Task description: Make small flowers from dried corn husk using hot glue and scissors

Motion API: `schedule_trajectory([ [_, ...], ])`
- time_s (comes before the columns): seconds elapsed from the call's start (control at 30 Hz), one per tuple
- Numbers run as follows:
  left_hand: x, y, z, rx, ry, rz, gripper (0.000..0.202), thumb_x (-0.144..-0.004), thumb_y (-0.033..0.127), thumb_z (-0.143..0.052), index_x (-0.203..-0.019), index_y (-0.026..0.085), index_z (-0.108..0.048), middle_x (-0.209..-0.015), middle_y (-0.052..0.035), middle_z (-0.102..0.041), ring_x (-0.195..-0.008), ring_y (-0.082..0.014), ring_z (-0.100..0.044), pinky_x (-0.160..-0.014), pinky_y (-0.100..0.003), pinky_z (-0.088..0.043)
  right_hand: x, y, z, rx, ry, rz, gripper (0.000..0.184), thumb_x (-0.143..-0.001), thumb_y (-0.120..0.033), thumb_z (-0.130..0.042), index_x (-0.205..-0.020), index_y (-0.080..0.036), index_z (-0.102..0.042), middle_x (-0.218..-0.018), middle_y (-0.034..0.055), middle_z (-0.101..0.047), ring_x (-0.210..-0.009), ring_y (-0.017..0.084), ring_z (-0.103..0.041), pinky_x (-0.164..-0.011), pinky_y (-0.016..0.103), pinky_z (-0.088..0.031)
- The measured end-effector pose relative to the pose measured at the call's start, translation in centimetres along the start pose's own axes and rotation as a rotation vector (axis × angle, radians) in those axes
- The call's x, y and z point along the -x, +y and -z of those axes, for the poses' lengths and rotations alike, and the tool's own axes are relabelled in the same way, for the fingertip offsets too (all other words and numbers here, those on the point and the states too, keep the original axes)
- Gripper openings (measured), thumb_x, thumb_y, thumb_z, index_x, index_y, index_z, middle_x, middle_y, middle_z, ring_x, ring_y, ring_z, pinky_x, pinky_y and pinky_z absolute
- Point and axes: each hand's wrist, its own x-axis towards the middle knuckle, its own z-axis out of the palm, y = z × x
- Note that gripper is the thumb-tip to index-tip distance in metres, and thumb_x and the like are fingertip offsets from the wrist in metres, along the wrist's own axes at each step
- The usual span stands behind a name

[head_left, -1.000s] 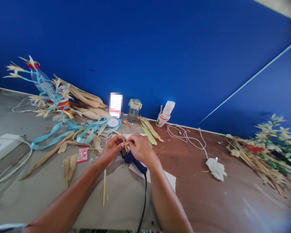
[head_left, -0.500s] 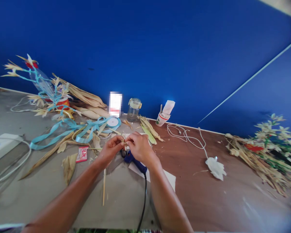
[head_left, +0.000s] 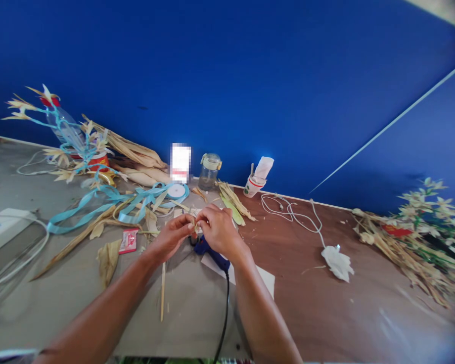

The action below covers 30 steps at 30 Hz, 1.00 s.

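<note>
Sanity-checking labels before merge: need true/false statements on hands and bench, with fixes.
1. Left hand and right hand pinch a small pale piece. True.
2. The blue tool has a white cord. False: the cord is black.
3. The red packet lies left of the thin stick. True.
4. The lidded jar stands right of the paper cup. False: the jar stands left of the cup.
5. The loose ribbon is light blue. True.

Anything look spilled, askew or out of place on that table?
The blue ribbon looks untidy: it lies in loose loops beside its roll, among dry husks, ahead and left of the hands. No liquid spill shows.
</note>
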Motion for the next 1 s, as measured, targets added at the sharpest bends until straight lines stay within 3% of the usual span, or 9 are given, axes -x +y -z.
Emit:
schedule_trajectory([
  [0.23,0.04,-0.15,-0.02,0.045,-0.026,0.048,0.023,-0.069,0.038,-0.071,-0.072,0.016,-0.064,-0.068,-0.0027,-0.057,-0.064,-0.013,-0.052,-0.065,-0.027,-0.042,-0.04,0.18,-0.2,-0.012,-0.01,0.015,0.015,-0.079,-0.011,-0.049,-0.074,-0.019,-0.061,-0.08,0.0,-0.063,-0.078,0.014,-0.054,-0.078,0.031,-0.026],
  [0.43,-0.08,-0.22,0.09,0.176,0.012,0.167,0.013,-0.07,0.027,-0.07,-0.068,0.016,-0.063,-0.069,-0.003,-0.057,-0.067,-0.0134,-0.055,-0.071,-0.03,-0.047,-0.16,0.1,-0.31,-0.019,-0.052,-0.005,0.016,-0.08,-0.013,-0.049,-0.073,-0.019,-0.062,-0.08,0.0009,-0.063,-0.078,0.014,-0.054,-0.081,0.033,-0.025],
  [1.0,-0.01,-0.33,0.53,0.274,-0.052,0.258,0.008,-0.066,0.019,-0.071,-0.072,0.015,-0.066,-0.069,-0.0033,-0.062,-0.063,-0.013,-0.059,-0.07,-0.03,-0.049,-0.14,-0.25,-0.27,-0.033,-0.094,0.009,0.016,-0.081,-0.012,-0.049,-0.073,-0.018,-0.062,-0.083,0.0015,-0.064,-0.081,0.015,-0.055,-0.081,0.033,-0.025],
])
